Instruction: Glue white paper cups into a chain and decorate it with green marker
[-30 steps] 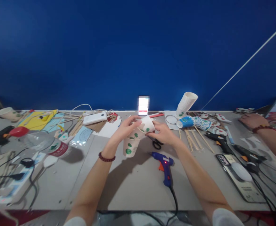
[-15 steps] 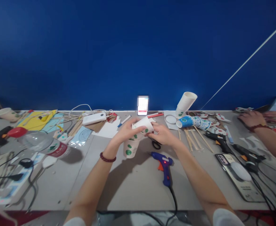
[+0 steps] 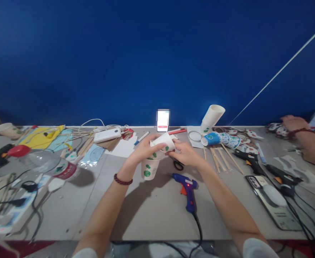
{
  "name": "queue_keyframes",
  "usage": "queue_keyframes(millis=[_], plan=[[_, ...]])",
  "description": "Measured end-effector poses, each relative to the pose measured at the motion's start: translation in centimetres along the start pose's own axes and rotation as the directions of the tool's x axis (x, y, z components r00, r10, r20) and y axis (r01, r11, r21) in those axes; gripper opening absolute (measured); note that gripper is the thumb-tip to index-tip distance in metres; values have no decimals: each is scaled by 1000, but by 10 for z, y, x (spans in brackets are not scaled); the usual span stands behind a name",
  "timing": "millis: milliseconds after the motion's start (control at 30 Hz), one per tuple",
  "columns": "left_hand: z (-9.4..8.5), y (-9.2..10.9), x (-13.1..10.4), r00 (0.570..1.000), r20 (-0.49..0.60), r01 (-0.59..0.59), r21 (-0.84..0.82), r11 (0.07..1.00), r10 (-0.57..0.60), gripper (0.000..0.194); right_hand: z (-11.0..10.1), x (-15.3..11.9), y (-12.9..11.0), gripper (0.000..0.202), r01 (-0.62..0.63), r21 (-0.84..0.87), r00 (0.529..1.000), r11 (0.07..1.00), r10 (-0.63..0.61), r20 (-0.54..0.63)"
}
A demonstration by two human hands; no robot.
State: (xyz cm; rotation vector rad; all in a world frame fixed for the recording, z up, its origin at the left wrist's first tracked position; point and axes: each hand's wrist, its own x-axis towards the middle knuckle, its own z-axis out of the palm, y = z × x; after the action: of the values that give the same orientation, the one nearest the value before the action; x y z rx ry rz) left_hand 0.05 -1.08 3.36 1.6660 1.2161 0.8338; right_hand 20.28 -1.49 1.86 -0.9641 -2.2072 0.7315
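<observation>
Cups [image 3: 150, 169], perhaps three, are gripped by left hand [image 3: 144, 148] and right hand [image 3: 185, 152].

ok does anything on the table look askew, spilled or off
Nothing looks spilled. The blue glue gun lies on its side on the table, red light lit, which seems risky if hot. The held upper cup sits askew to the lower cup.

This looks like a shared craft workshop, shown by a long grey worktable [image 3: 92, 215] against a blue wall [image 3: 135, 64], strewn with glue guns [image 3: 188, 186], paper cups [image 3: 211, 118], wooden sticks [image 3: 219, 159], paper scraps [image 3: 123, 147] and a power strip [image 3: 23, 208], with another person's hand [image 3: 295, 123] at the right.
</observation>
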Motion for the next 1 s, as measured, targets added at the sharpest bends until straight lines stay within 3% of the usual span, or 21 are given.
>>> queue_keyframes(millis=[233,467,600,633,700,833,933,1000], plan=[[-1,-5,2,1000,6,10,-19,1000,-10,50,3,0,-1,12,-30,23,999,999,31,-16],[-9,-5,1,997,-76,22,-49,999,-25,51,-9,-7,-7,45,-38,-25,992,999,34,-120],[-15,-4,-1,989,-151,-6,-77,997,-6,50,-30,-25,-24,25,-140,-96,968,985,116,-223],[-17,-5,-2,987,-159,-17,-95,995,2,50,-33,-31,-29,17,-189,-117,962,975,160,-221],[-19,-5,-2,987,-158,-29,-128,991,8,50,-33,-47,-38,21,-297,-173,948,939,268,-174],[-22,-7,-2,984,-178,-20,-119,993,-2,53,-7,-90,-42,40,-495,-304,858,814,514,-20],[-21,-8,-2,981,-195,-33,-106,994,12,53,22,-128,-25,49,-608,-321,760,726,649,29],[-20,-8,-1,981,-189,-49,-96,994,30,51,37,-152,-11,55,-665,-271,720,696,694,16]])
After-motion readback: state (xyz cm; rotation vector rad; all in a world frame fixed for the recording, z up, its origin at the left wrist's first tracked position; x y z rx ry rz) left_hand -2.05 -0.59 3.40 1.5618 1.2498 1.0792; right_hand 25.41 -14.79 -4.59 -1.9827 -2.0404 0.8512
